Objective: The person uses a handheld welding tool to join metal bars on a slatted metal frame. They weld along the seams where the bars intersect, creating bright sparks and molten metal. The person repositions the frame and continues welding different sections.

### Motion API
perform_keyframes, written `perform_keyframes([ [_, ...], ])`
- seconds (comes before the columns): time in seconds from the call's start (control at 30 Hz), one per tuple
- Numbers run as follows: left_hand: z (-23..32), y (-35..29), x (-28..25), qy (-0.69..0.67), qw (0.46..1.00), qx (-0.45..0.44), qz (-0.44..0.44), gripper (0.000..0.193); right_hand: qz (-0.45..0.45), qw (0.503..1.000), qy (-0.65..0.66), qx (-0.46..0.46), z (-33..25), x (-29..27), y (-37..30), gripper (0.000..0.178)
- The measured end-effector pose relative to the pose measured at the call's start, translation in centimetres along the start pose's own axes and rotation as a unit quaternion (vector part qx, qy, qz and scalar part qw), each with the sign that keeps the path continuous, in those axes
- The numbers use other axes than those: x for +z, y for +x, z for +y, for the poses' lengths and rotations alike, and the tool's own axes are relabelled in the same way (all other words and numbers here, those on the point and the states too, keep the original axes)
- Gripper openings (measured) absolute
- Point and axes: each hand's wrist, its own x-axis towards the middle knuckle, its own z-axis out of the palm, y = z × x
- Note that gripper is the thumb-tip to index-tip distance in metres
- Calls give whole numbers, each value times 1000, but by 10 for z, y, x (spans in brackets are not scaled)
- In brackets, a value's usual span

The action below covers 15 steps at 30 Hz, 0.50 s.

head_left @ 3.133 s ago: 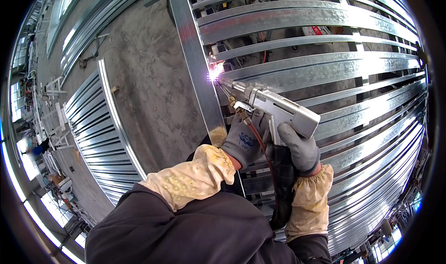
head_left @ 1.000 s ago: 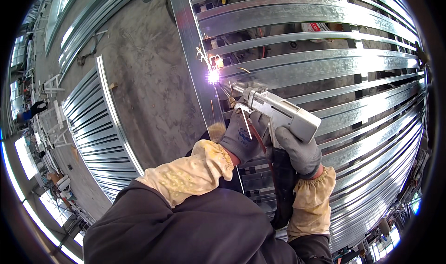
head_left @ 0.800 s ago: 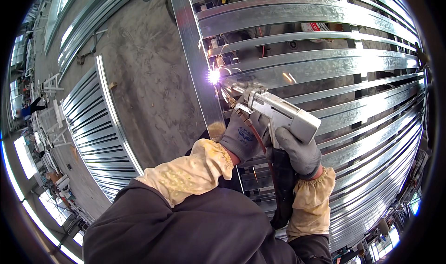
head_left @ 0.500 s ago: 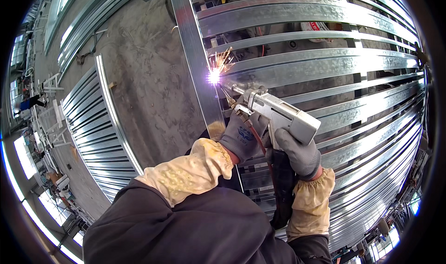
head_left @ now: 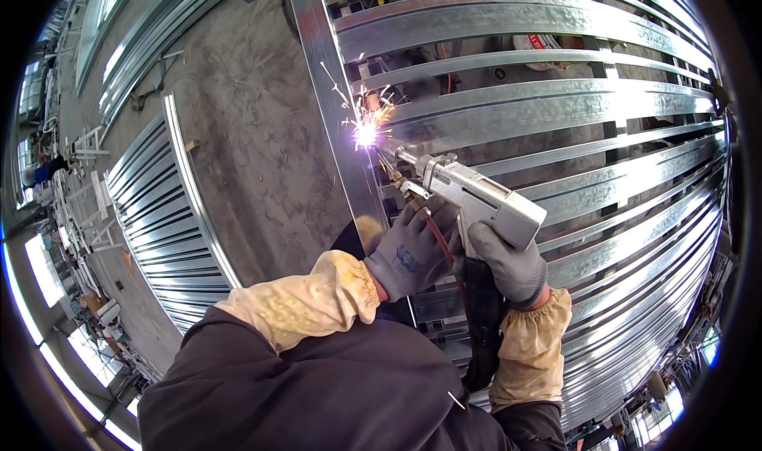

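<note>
My right hand (head_left: pixel 512 268), in a grey glove, is wrapped round the grip of a silvery welding gun (head_left: pixel 494 203). My left hand (head_left: pixel 411 253), gloved alike, is closed at the front of the grip; some of its fingertips are hidden. A thin reddish hose (head_left: pixel 438 233) runs over that hand beside the gun's nozzle. At the nozzle's tip a bright violet-white spot (head_left: pixel 366 135) throws orange sparks. It sits where a galvanized steel frame bar (head_left: pixel 324 78) meets one of the slats (head_left: pixel 492 118) of a large metal panel.
A second slatted panel (head_left: pixel 163 221) lies to the left on the concrete floor (head_left: pixel 246 157). Long metal profiles (head_left: pixel 151 38) are stacked at the upper left. A white-and-red bag (head_left: pixel 541 46) shows beneath the slats. At the far left is a person in dark clothing (head_left: pixel 46 171).
My left hand and forearm have shifted slightly down and to the left. The sparks spread differently, and one streaks over my dark clothing. The gun stays almost in place.
</note>
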Motion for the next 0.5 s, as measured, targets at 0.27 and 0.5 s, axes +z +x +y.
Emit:
perform_keyframes([
  [0.27,4,-38,7,-142,988,48,40,66,3,1000,-21,1,-3,2,-5,30],
  [0.5,10,-39,-1,-178,983,37,32,71,-17,1000,-16,2,2,-1,-8,27],
])
